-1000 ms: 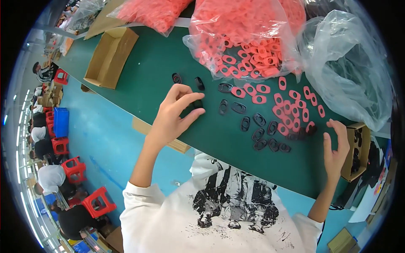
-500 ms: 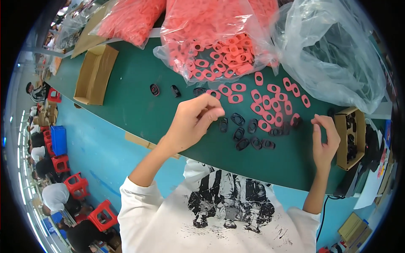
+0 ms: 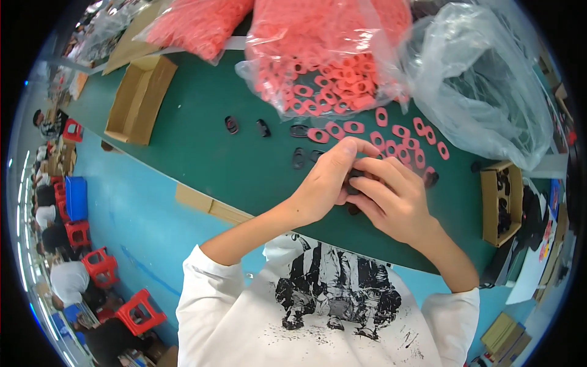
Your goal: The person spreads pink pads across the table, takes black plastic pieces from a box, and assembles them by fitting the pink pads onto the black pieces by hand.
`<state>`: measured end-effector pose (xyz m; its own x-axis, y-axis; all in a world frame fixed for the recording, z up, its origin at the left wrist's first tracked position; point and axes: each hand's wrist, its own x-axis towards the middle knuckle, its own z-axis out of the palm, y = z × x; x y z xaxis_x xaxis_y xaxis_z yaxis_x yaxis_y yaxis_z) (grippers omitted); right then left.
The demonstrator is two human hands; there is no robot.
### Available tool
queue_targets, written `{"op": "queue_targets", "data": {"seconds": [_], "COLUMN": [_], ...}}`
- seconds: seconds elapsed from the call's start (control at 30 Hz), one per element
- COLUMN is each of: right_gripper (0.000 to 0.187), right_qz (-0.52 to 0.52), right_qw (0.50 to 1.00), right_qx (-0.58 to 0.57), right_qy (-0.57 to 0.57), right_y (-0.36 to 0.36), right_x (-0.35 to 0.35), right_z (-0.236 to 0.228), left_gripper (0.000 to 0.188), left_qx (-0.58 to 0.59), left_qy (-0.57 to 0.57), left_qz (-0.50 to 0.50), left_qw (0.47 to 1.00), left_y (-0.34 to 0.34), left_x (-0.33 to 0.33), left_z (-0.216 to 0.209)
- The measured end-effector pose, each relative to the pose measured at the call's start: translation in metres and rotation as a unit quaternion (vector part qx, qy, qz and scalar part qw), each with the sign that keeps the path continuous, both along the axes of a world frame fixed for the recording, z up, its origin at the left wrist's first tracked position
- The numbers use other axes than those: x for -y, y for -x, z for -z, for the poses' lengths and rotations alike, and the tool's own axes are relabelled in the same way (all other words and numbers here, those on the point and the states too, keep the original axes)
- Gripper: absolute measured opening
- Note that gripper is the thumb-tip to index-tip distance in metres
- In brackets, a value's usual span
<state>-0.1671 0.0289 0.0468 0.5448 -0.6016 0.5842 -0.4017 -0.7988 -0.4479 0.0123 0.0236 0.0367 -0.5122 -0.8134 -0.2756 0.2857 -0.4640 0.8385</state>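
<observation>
My two hands meet above the green table, both closed round a small black oval part point(image 3: 353, 181) that their fingers largely cover. Thumb and fingers of my left hand point(image 3: 323, 182) press on it from the left. From the right, my right hand point(image 3: 396, 199) pinches it with bent fingers. Loose black oval parts point(image 3: 298, 158) lie just left of the hands, and others are hidden beneath them. Flat pink rings with an oval hole point(image 3: 354, 127) are scattered on the table beyond my fingers.
An open clear bag of pink rings point(image 3: 324, 55) lies at the back, beside a crumpled clear bag point(image 3: 477, 92). A cardboard box point(image 3: 136, 113) stands far left; a smaller box point(image 3: 489, 208) at right holds black parts. Beyond the table's left edge are red stools point(image 3: 139, 312).
My right hand has moved left from beside the small box, and my left hand has moved right. They now meet over the black part. The view has shifted slightly.
</observation>
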Motion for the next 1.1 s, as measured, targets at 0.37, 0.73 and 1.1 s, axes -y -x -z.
{"op": "queue_targets", "data": {"seconds": [0.37,0.73,1.1], "right_gripper": [0.024,0.021,0.021], "right_qz": [0.007,0.031,0.008], "right_qw": [0.995,0.994,0.990], "right_qx": [-0.060,-0.099,-0.137], "right_qy": [-0.084,-0.032,-0.029], "right_y": [0.013,-0.017,-0.005], "right_x": [0.059,0.066,0.057], "right_z": [0.005,0.018,0.012], "left_gripper": [0.053,0.032,0.017], "left_qx": [0.553,0.497,0.488], "left_qy": [0.437,0.587,0.619], "left_qz": [-0.196,-0.031,-0.064], "left_qw": [0.682,0.638,0.612], "left_y": [-0.169,-0.152,-0.143], "left_x": [0.011,0.050,0.038], "left_z": [0.010,0.020,0.029]}}
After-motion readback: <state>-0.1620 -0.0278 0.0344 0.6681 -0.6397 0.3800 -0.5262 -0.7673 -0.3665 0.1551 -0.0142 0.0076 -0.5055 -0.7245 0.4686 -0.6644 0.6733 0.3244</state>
